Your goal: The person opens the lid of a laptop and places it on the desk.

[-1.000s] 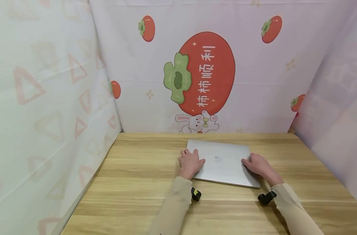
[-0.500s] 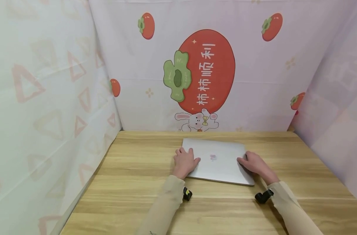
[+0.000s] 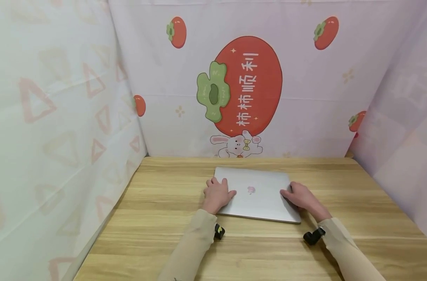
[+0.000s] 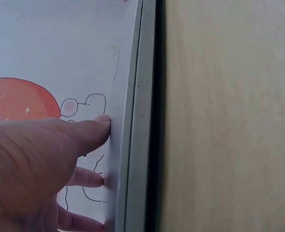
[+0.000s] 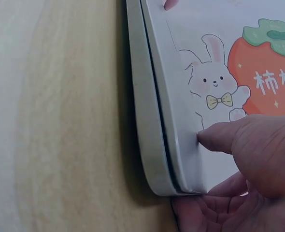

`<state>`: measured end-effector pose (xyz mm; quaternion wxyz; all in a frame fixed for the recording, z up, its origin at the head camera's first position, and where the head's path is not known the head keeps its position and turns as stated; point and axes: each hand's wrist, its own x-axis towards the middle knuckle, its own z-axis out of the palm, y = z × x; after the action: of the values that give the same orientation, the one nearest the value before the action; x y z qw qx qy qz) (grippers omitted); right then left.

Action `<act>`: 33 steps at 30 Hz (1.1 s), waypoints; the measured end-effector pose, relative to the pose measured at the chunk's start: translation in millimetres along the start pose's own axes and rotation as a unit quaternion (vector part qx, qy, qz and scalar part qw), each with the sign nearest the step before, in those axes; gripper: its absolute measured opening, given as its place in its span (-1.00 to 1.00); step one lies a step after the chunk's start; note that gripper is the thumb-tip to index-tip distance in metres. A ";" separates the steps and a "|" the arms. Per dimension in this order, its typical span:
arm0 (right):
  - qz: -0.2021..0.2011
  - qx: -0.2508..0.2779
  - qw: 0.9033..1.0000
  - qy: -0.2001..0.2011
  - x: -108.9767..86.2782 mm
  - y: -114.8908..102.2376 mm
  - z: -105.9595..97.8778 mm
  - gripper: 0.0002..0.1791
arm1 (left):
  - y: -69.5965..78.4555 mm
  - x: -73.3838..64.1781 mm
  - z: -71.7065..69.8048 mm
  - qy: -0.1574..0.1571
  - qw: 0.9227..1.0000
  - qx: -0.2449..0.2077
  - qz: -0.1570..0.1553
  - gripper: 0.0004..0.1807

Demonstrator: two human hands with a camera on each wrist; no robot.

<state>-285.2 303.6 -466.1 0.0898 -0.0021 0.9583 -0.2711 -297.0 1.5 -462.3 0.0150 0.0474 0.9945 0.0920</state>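
Observation:
A closed silver laptop (image 3: 257,195) lies slightly askew on the wooden table, a small logo at the centre of its lid. My left hand (image 3: 217,195) rests at its left side, thumb and fingertips touching the lid in the left wrist view. At the opposite side, my right hand (image 3: 301,197) grips the edge: the thumb presses on top, while the other fingers curl at the side, partly hidden. The laptop's front edge (image 4: 138,106) shows a thin seam, also seen along the laptop (image 5: 152,106) in the right wrist view.
A wooden table (image 3: 146,234) extends around the laptop. Behind it hangs a white cloth (image 3: 157,132) printed with persimmons and a rabbit; more cloth closes off both sides. Black wrist cameras (image 3: 314,236) sit at the beige cuffs.
The laptop has slid a little to the left across the table, and both hands have moved along with it. Their hold looks the same throughout.

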 end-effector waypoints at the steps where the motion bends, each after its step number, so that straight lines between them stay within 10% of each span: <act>1: -0.001 0.000 1.000 -0.001 0.1 -0.1 0.7 -0.39 | -0.5 -0.5 -0.1 -0.002 1.000 0.000 -0.001 -0.30; 33: -0.036 -0.045 0.998 -0.011 1.5 -22.5 12.6 -0.22 | -25.5 -16.2 -5.7 0.002 1.000 -0.009 -0.013 -0.30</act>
<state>-285.6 277.8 -465.1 0.0908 -0.0436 0.9677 -0.2311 -283.4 -26.1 -461.1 0.0150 0.0340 0.9942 0.1013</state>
